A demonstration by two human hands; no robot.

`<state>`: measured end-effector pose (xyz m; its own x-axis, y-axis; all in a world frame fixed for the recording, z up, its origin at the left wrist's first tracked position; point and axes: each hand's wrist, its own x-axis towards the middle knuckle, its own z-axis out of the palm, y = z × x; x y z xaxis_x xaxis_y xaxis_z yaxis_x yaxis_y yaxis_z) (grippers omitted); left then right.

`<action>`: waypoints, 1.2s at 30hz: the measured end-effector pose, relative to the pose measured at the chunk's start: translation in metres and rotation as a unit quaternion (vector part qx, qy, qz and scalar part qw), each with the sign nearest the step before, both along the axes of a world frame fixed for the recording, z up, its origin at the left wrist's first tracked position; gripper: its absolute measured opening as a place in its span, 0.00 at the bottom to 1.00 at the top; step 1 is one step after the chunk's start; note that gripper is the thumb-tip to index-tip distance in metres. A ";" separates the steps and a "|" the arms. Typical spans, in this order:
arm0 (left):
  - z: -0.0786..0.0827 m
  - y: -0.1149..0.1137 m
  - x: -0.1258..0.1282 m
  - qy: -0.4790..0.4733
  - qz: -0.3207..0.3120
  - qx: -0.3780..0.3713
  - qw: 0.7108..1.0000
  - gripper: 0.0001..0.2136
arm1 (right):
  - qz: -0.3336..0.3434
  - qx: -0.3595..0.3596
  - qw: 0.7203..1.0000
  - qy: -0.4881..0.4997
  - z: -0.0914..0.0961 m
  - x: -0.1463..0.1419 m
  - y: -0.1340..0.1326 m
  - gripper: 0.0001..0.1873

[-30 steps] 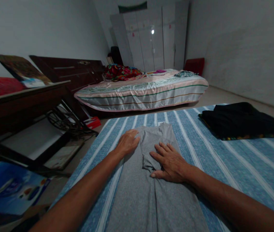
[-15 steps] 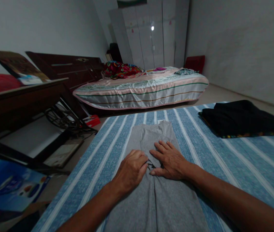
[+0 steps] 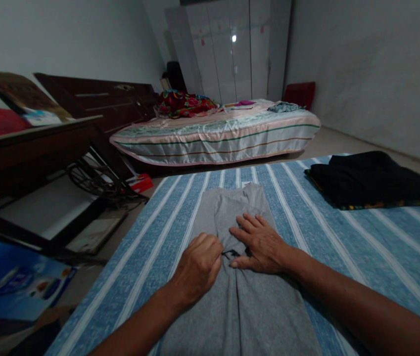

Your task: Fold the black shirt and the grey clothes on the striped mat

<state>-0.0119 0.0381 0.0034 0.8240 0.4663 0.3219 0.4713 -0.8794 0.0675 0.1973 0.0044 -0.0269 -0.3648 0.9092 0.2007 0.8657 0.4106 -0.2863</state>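
A grey T-shirt [image 3: 239, 306] lies folded lengthwise on a blue and white striped sheet [image 3: 361, 247]. My left hand [image 3: 198, 267] rests on the shirt's middle with its fingers curled, pinching the folded sleeve fabric. My right hand [image 3: 259, 242] lies flat and open on the shirt just to the right, its fingers spread and pressing the cloth down. The two hands nearly touch.
A folded black garment [image 3: 369, 180] lies on the sheet at the right. A low mattress [image 3: 217, 136] with bright cloths stands behind, white wardrobes [image 3: 232, 54] beyond it. A dark wooden table [image 3: 31, 153] and a blue package [image 3: 13, 287] are at the left.
My left hand has come back from the shirt's upper left edge to its middle and closed on the fabric. My right hand has stayed in place.
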 end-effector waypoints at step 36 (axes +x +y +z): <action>0.011 0.008 0.028 -0.029 0.099 -0.040 0.994 0.11 | -0.006 -0.045 0.999 0.029 0.005 -0.001 0.002 0.36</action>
